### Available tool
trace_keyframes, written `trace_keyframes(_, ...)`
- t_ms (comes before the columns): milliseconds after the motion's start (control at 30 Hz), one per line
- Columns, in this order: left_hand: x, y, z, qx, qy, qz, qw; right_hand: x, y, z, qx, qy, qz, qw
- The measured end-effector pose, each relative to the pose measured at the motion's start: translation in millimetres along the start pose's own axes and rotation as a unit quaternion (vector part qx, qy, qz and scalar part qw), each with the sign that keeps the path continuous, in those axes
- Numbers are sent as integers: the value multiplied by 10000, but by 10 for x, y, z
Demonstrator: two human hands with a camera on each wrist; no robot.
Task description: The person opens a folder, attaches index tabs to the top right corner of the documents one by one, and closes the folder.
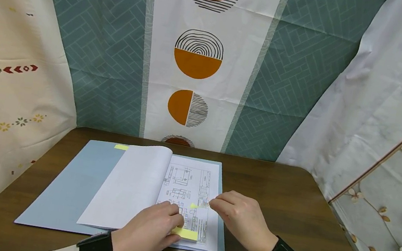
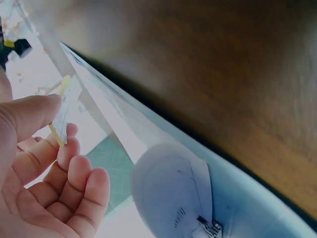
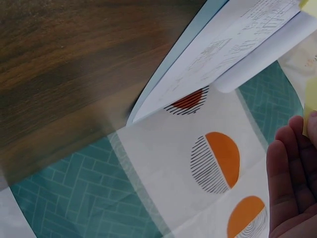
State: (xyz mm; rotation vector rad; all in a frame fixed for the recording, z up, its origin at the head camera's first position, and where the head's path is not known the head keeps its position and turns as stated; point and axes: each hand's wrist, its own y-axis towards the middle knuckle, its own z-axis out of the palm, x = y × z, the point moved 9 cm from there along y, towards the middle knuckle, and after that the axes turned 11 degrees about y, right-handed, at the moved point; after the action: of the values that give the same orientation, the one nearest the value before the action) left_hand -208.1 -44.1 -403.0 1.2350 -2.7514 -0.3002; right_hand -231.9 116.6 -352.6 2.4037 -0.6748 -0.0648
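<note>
My left hand (image 1: 152,229) grips a thin pad of yellow sticky notes (image 1: 186,234) between thumb and fingers, low over the printed sheet. Its edge-on pad (image 2: 63,111) shows in the left wrist view. To the right, my right hand (image 1: 243,218) is over the right edge of the sheet. A yellow sticky note (image 3: 310,101) is pinched by its thumb and fingers in the right wrist view, partly cut off by the frame. Under both hands, the sheet with line drawings (image 1: 212,179) lies in an open light blue folder (image 1: 62,191). A small yellow patch (image 1: 193,206) shows over the drawings.
A blank-backed page (image 1: 124,192) is folded over to the left, its bend curling up. Behind it a yellow tab (image 1: 121,147) sticks out at the folder's top. A metal binder clip (image 2: 210,228) holds the papers. Patterned cloths (image 1: 119,44) hang around the brown table (image 1: 274,180).
</note>
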Motion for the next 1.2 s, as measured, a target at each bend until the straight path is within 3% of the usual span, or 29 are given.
trace_keyframes(467, -257, -125, 136, 509, -137, 620, 9967, -30, -33, 47, 41, -31, 29, 10000)
trace_keyframes(833, -302, -181, 193, 267, 259, 878, 9954, -44, -32, 69, 155, -92, 111, 9998)
trace_keyframes(1200, -319, -186, 227, 326, 290, 967, 9944, -68, -44, 93, 96, -148, 50, 9998)
